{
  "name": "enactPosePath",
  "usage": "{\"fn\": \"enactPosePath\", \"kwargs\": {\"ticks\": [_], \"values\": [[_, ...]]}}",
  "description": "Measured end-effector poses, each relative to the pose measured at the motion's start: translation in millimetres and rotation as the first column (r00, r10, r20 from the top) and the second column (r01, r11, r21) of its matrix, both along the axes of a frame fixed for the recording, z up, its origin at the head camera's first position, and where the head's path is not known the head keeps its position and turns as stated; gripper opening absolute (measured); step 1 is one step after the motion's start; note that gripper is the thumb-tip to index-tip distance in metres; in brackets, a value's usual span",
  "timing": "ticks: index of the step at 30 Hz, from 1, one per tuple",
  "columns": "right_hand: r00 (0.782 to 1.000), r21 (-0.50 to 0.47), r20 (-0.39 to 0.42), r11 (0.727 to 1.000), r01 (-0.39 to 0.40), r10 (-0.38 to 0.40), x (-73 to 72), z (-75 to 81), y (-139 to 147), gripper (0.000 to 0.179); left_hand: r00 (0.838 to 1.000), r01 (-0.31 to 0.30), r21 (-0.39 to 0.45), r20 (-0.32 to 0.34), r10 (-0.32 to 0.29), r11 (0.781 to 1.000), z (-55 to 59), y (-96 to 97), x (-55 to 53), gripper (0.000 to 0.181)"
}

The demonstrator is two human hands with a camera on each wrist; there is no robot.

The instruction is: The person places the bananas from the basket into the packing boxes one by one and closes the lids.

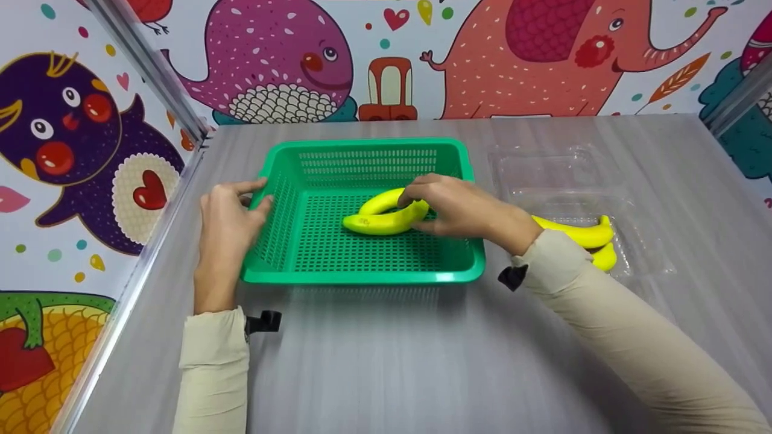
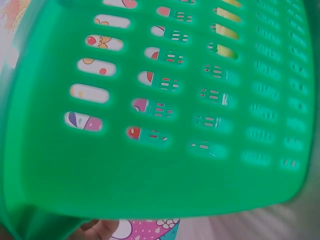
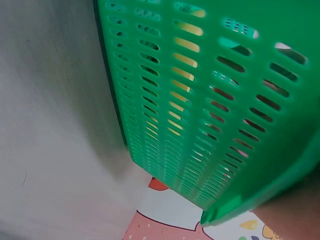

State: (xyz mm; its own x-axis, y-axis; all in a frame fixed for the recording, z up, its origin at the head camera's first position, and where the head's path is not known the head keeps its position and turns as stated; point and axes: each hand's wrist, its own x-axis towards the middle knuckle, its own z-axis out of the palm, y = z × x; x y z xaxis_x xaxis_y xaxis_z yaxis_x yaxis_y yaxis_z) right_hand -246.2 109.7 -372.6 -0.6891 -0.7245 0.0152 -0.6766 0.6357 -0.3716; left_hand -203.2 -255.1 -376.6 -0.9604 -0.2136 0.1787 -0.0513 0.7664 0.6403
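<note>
A green plastic basket with slotted walls stands on the table. Its left rim is pinched by my left hand, the fingertips of which show at the bottom of the left wrist view. Inside the basket lie two yellow bananas, a front banana and a back banana, side by side. My right hand reaches over the right rim and grips the right end of the front banana, covering part of both. In the right wrist view, yellow shows through the slots of the basket wall.
Right of the basket, a clear plastic tray sits on the table; more bananas lie at its near part, partly behind my right sleeve. Walls with printed cartoon animals bound the table at the back and left.
</note>
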Motion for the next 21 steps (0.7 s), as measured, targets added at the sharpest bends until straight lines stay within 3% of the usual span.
{"fn": "enactPosePath", "kwargs": {"ticks": [13, 21], "values": [[1.0, 0.05, -0.008, 0.999, 0.013, -0.013, -2.8, -6.1, -12, 0.041, 1.0, -0.006, -0.01, -0.016, 0.006, 1.0, -0.4, 0.9, 0.1, 0.036], [0.999, 0.14, -0.033, 0.99, 0.015, -0.011, -1.7, -7.9, -18, 0.049, 1.0, -0.005, -0.006, -0.017, 0.005, 1.0, -0.6, 1.5, -0.2, 0.037]]}}
